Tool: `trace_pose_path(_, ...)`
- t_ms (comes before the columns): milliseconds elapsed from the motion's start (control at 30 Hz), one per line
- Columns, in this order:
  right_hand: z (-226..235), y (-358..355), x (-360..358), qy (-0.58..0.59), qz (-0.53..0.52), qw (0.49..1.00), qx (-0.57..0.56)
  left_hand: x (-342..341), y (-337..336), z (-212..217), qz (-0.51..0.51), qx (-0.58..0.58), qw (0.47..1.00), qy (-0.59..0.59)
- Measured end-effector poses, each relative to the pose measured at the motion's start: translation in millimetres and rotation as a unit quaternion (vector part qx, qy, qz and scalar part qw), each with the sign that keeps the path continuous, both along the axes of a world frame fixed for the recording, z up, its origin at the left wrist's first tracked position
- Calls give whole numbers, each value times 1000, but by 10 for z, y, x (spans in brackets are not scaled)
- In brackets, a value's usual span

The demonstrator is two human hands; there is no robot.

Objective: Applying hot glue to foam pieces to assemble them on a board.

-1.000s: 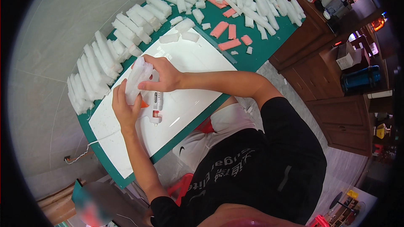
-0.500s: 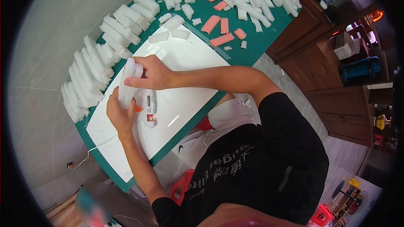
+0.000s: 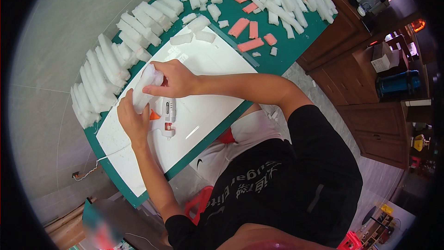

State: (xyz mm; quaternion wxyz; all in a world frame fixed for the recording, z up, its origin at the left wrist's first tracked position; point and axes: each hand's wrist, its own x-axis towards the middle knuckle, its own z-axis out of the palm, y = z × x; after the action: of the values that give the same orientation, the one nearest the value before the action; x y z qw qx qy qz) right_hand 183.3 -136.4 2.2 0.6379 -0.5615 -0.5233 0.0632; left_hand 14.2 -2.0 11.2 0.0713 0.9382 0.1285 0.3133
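Over a green table [image 3: 293, 52] by a grey wall [image 3: 51, 74], left hand [image 3: 132, 118] and right hand [image 3: 175, 79] grasp white foam [image 3: 141, 94]

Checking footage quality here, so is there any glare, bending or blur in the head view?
Head view: a glare streak on the white board; tile lines bow on the wall; a teal-and-red patch at lower left is blurred, while the right hand looks sharp.

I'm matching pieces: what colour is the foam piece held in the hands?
The foam piece is white; it shows best in the head view, the only one.
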Motion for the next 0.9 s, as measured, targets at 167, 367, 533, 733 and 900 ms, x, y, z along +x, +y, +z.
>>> trace_pose_path(167,5,-13,-13,-14,12,1000,7,-11,29,-9,3,45,999,-22)
trace_pose_path(367,0,10,0,-3,3,1000,7,-19,40,2,-13,59,997,-43)
trace_pose_path(533,75,-28,77,68,22,997,15,7,28,3,-14,3,1000,-22)
trace_pose_path(733,51,36,86,52,-3,999,10,-71,76,-32,-2,8,1000,-6)
trace_pose_path(900,-27,55,192,-39,-26,998,43,-45,72,5,5,-7,1000,3)
